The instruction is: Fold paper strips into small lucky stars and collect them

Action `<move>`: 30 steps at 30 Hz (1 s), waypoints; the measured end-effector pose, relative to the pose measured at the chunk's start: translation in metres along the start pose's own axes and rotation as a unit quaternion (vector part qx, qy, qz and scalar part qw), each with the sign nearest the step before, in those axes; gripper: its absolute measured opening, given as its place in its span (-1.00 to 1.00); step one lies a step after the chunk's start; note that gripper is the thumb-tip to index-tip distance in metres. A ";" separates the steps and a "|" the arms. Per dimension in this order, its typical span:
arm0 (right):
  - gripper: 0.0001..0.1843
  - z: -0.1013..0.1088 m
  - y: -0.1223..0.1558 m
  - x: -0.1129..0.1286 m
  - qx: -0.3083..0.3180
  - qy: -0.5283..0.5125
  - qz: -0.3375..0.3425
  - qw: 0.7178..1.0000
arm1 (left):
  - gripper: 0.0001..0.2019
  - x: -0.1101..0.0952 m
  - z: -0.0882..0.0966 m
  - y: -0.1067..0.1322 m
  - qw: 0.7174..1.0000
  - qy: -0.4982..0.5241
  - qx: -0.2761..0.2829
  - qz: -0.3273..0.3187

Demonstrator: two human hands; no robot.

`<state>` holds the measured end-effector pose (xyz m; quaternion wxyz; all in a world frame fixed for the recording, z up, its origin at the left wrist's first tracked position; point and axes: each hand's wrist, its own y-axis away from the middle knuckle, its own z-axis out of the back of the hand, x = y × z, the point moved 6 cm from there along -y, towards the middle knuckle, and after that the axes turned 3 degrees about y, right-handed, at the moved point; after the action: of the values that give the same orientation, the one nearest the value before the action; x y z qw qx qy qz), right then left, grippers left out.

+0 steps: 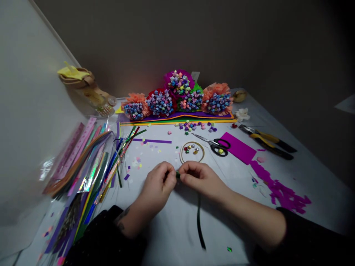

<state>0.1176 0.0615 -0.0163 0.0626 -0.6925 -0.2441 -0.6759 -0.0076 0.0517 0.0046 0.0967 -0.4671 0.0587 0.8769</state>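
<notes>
My left hand and my right hand meet at the middle of the table, fingers pinched. Between the fingertips is the small folded end of a dark green paper strip. Its long tail hangs below my right hand toward the front of the table. Just beyond my fingers lies a gold ring with several small shiny paper stars inside it. Black-handled scissors lie beyond my right hand, near a magenta paper rectangle.
Bouquets of paper stars line the back on coloured sheets. Loose stars lie before them. Bundled paper strips cover the left side. Yellow-black pliers and crumpled magenta paper lie at right. A wooden hand model stands back left.
</notes>
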 end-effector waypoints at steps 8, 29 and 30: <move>-0.88 0.001 0.000 0.001 -0.020 0.055 0.015 0.998 | -0.83 -0.002 0.001 0.001 1.000 -0.006 -0.005 -0.014; -0.87 0.002 0.002 0.007 -0.049 0.123 0.074 0.988 | -0.83 0.003 -0.001 0.002 0.994 0.100 -0.002 0.049; -0.88 0.002 0.002 0.007 -0.047 0.128 0.077 0.988 | -0.83 0.002 -0.001 0.002 0.993 0.104 -0.002 0.050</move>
<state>0.1205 0.0620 -0.0096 0.1123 -0.6192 -0.1479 -0.7630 -0.0084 0.0499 0.0020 0.0451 -0.5524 0.0896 0.8276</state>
